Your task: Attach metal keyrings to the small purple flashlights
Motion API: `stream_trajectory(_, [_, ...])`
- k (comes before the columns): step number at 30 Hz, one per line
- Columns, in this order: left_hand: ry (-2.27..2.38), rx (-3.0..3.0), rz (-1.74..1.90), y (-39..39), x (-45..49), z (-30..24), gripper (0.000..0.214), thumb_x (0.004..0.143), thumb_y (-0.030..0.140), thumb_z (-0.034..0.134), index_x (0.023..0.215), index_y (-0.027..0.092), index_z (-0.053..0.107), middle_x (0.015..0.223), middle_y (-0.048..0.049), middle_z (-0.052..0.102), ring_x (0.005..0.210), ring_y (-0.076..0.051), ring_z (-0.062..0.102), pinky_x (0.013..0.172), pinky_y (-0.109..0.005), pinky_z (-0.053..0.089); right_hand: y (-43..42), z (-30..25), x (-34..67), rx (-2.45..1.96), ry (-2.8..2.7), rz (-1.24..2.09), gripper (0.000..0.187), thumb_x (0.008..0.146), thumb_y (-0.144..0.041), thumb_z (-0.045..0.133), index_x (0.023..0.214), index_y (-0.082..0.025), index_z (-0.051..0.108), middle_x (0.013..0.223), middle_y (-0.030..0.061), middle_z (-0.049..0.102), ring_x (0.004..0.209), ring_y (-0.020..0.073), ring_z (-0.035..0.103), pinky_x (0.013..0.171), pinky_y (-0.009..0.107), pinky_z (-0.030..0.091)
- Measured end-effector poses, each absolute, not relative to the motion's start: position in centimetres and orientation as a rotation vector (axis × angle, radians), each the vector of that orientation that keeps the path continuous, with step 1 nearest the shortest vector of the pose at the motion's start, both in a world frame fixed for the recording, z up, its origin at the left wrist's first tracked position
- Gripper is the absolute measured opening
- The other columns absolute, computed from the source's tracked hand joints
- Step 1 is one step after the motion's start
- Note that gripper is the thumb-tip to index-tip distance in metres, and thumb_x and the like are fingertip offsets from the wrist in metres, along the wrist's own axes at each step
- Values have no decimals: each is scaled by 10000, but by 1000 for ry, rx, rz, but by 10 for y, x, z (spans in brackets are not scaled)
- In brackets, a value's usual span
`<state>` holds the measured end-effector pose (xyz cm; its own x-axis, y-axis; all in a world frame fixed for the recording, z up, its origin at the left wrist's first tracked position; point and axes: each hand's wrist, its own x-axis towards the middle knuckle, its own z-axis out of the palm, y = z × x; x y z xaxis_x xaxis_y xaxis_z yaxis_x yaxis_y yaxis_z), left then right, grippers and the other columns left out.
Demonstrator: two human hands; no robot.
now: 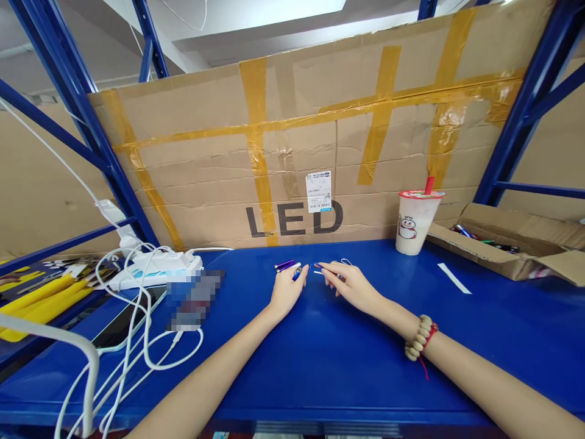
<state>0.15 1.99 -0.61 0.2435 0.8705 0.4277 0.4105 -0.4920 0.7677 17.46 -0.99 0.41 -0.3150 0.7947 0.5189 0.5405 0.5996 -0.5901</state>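
Note:
Near the middle of the blue table (315,360), my left hand (286,288) is closed with a short shiny blue pen-like piece (297,273) between thumb and fingers. Just behind it lie purple pen-like tubes (285,265), partly hidden by the fingers. My right hand (354,285), a beaded bracelet on its wrist, faces the left one across a small gap. Its fingers pinch a thin blue looped strand (314,266). A small dark-and-metal piece (339,277) shows at its fingertips, too small to name. Behind the right hand a thin white loop (346,261) peeks out.
A cup with a red straw (414,224) and an open cardboard box (498,244) of pens stand right, near a white strip (454,278). Left are a power strip (158,271), tangled white cables (146,329) and phones (123,320). A large cardboard panel (205,183) rises behind.

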Motion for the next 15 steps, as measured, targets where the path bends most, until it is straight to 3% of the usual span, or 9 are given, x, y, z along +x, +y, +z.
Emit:
stream_trajectory(5, [1017,1786,1127,14,6,-3,431,837,526,394,680,154,545,360,52,457,332,-75,375,441,-198,331,-11,5,176,-1063,-2025,441,386,894,-311,375,1235,-192,511,697,6,590,544,100,506,557,239,450])
stream_trajectory(15, [914,1985,1128,10,7,-3,384,862,459,416,624,163,471,365,62,444,368,-75,425,522,-200,375,-11,4,177,-1072,-2158,238,396,924,-340,327,1232,-185,521,743,27,584,670,127,549,655,257,441])
